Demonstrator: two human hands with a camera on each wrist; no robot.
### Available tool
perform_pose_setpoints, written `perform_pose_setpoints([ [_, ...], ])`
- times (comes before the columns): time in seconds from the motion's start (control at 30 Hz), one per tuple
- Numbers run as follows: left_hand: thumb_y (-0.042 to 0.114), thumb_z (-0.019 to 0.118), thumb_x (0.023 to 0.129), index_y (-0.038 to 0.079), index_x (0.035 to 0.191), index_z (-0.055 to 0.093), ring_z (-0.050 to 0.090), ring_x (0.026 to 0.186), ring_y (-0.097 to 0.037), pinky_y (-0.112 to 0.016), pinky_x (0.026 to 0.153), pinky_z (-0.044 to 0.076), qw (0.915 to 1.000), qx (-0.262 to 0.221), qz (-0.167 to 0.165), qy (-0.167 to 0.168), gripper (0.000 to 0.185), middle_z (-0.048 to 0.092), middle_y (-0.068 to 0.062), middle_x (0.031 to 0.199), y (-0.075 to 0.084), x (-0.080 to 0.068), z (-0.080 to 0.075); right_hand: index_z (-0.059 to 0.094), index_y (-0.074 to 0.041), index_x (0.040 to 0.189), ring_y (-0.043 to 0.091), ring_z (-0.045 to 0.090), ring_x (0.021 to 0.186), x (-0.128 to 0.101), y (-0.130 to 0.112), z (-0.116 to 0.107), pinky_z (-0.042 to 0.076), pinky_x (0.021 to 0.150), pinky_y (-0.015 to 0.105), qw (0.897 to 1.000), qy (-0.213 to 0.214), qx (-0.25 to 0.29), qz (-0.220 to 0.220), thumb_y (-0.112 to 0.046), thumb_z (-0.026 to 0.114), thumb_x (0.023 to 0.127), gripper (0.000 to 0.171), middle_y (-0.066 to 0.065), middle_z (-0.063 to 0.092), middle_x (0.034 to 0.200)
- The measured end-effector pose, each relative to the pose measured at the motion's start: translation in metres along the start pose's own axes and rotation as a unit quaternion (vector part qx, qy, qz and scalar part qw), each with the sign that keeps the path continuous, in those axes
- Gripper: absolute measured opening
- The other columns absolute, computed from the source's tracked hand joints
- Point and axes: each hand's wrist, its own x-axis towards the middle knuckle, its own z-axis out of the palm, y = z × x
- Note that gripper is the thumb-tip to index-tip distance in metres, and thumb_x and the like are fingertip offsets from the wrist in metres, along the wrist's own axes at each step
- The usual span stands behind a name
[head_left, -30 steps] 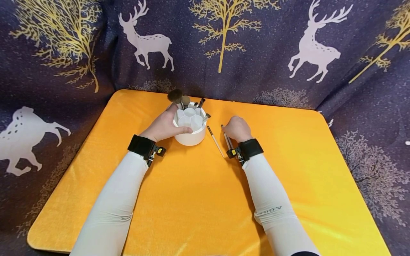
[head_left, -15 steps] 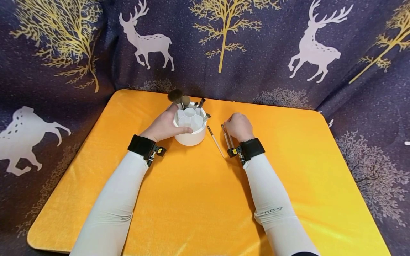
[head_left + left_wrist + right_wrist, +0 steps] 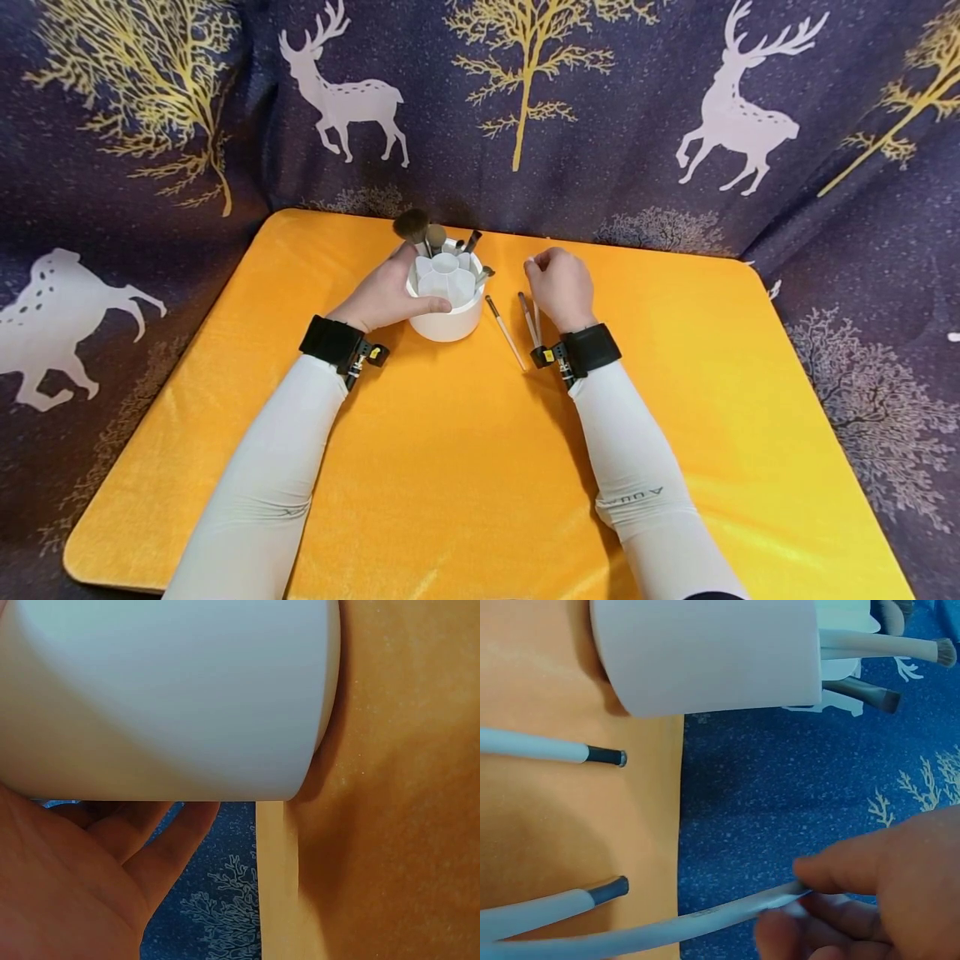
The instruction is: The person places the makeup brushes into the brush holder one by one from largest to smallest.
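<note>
My left hand [image 3: 382, 293] grips a white round brush holder [image 3: 446, 327] from its left side, thumb across the front, fingers around behind. Makeup brushes [image 3: 411, 225] stand in its petal-shaped compartments. To the right, my right hand [image 3: 564, 287] pinches a thin white-handled makeup brush [image 3: 712, 912] near one end, between thumb and fingers. That end is hidden in the fingers. Two similar loose brushes lie on the table: one brush [image 3: 507, 335] nearer the holder, another brush [image 3: 528, 318] just left of the held one. In the left wrist view the holder's wall [image 3: 180, 697] fills the upper left.
An orange cloth covers the table [image 3: 450, 483]. Behind it hangs a dark blue curtain [image 3: 600, 183] with deer and trees, close to the table's far edge. Short brush heads [image 3: 881, 697] poke out over the holder's rim.
My right hand has moved a little away from me, and the pinched brush has come apart from the loose brush beside it. The left hand and holder have stayed put.
</note>
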Motion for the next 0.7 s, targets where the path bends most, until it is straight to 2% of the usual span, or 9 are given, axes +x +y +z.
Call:
perform_pose_setpoints([
  [0.13, 0.058, 0.098, 0.082, 0.024, 0.172, 0.030, 0.051, 0.148, -0.032, -0.056, 0.126, 0.041, 1.0000, 0.002, 0.000, 0.001, 0.118, 0.043, -0.010, 0.169, 0.000, 0.000, 0.000, 0.080, -0.002, 0.111, 0.034, 0.071, 0.081, 0.001, -0.003, -0.001, 0.056, 0.072, 0.048, 0.999, 0.029, 0.021, -0.004, -0.028, 0.066, 0.114, 0.030, 0.015, 0.078, 0.093],
  [0.33, 0.059, 0.097, 0.082, 0.025, 0.173, 0.028, 0.051, 0.148, -0.032, -0.056, 0.127, 0.040, 1.0000, 0.005, -0.001, -0.001, 0.119, 0.042, -0.010, 0.171, 0.000, 0.000, 0.000, 0.079, -0.001, 0.113, 0.031, 0.068, 0.077, -0.001, -0.009, -0.005, 0.048, 0.066, 0.040, 0.994, 0.079, 0.069, -0.011, -0.029, 0.068, 0.114, 0.030, 0.014, 0.077, 0.093],
  [0.5, 0.059, 0.097, 0.083, 0.025, 0.174, 0.027, 0.049, 0.150, -0.033, -0.056, 0.127, 0.039, 1.0000, 0.007, 0.002, 0.001, 0.120, 0.040, -0.011, 0.172, 0.000, 0.000, 0.000, 0.079, -0.001, 0.114, 0.027, 0.069, 0.077, -0.002, -0.015, -0.007, 0.046, 0.064, 0.034, 0.985, 0.123, 0.115, -0.036, -0.027, 0.071, 0.112, 0.028, 0.012, 0.077, 0.092],
  [0.7, 0.059, 0.097, 0.083, 0.027, 0.174, 0.027, 0.048, 0.151, -0.032, -0.056, 0.127, 0.039, 0.9999, 0.008, 0.007, 0.001, 0.120, 0.039, -0.010, 0.173, -0.002, 0.000, 0.000, 0.078, 0.001, 0.114, 0.027, 0.073, 0.079, -0.005, -0.024, -0.012, 0.050, 0.066, 0.034, 0.969, 0.170, 0.160, -0.080, -0.025, 0.072, 0.112, 0.026, 0.013, 0.078, 0.093],
])
